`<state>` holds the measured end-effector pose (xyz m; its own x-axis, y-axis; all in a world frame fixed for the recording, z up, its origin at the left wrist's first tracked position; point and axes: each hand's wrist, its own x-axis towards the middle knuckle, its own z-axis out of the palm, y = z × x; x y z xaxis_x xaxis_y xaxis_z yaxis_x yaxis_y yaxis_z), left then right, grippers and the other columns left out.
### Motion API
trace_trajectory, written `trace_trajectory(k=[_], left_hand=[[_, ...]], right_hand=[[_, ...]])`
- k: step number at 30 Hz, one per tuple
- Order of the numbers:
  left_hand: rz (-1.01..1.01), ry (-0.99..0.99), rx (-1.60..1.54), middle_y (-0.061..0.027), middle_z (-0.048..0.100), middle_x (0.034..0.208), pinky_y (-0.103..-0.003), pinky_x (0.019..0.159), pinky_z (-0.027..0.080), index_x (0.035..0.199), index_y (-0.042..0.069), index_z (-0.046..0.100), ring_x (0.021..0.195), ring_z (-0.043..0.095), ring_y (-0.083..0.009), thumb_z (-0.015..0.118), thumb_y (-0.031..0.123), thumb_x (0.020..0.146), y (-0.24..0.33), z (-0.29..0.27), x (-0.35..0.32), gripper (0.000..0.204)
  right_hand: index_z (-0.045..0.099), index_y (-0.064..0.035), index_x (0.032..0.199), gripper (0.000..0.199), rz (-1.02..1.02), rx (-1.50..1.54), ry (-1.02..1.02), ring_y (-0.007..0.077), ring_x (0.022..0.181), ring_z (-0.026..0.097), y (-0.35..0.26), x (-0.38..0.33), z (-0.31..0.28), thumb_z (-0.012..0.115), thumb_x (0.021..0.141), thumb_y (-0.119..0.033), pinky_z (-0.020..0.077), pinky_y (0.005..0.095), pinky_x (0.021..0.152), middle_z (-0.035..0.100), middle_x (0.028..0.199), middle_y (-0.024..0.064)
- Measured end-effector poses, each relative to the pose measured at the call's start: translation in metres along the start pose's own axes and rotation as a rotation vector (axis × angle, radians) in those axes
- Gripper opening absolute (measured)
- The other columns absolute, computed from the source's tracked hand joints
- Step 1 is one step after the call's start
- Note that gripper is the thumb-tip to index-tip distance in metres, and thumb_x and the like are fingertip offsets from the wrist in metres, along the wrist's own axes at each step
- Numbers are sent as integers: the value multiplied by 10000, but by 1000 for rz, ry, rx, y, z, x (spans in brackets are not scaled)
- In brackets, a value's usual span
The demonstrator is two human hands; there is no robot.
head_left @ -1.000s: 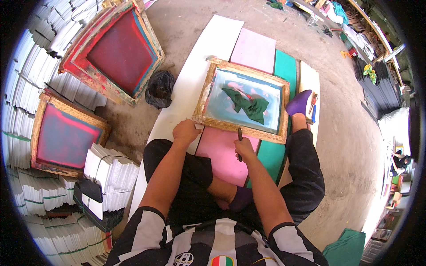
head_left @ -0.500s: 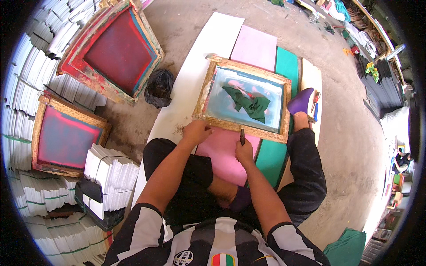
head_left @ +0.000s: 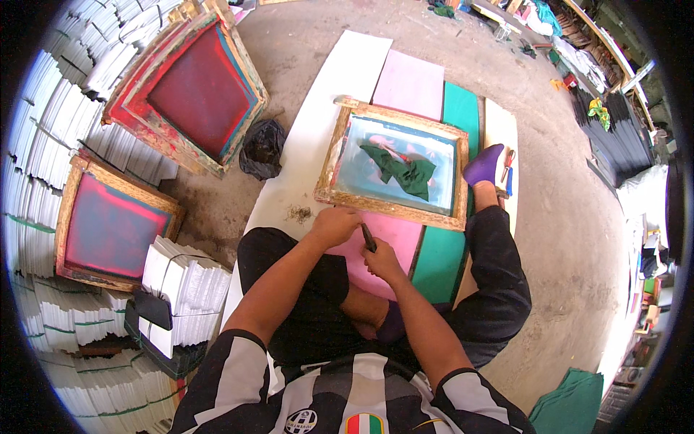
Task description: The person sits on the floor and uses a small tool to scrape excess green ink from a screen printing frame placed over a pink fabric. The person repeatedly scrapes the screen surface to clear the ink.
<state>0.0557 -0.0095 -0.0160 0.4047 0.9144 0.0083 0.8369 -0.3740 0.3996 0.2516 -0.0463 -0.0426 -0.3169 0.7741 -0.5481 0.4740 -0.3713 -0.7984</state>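
In front of me lies a wooden screen-printing frame with pale blue mesh, and a crumpled dark green cloth rests on it. My left hand is closed just below the frame's near left corner; what its fingers hold, if anything, is hidden. My right hand grips a slim dark tool whose kind I cannot make out. The tool tilts up and leftward, its tip close to my left fingertips. Under the frame are foam-like sheets: white, pink and green.
Two more printing frames, one red and one grey-pink, stand at the left beside tied white stacks. A black plastic bag lies nearby. My purple-socked foot is beside the frame, close to small-handled tools.
My right hand has moved left and brought the tool's tip to my left fingers. My left hand has shifted slightly right and nearer to me, away from the frame's corner.
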Motion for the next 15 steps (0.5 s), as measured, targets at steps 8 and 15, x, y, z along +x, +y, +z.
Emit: trace_trajectory(k=[8, 15], left_hand=[[-419, -79, 140, -139, 717, 900, -462, 736, 566, 902, 108, 745, 852, 707, -339, 616, 223, 860, -3, -14, 5, 178], [-826, -86, 51, -192, 710, 1026, -464, 795, 565, 1019, 52, 716, 966, 699, -348, 666, 218, 846, -45, -27, -10, 245]], right_hand=[[482, 8, 1274, 418, 166, 416, -89, 259, 684, 670, 1, 10, -20, 580, 951, -238, 563, 382, 567, 637, 875, 165], [475, 52, 1196, 406, 290, 451, -14, 305, 691, 662, -6, 28, -40, 553, 959, -269, 574, 446, 556, 607, 850, 174]])
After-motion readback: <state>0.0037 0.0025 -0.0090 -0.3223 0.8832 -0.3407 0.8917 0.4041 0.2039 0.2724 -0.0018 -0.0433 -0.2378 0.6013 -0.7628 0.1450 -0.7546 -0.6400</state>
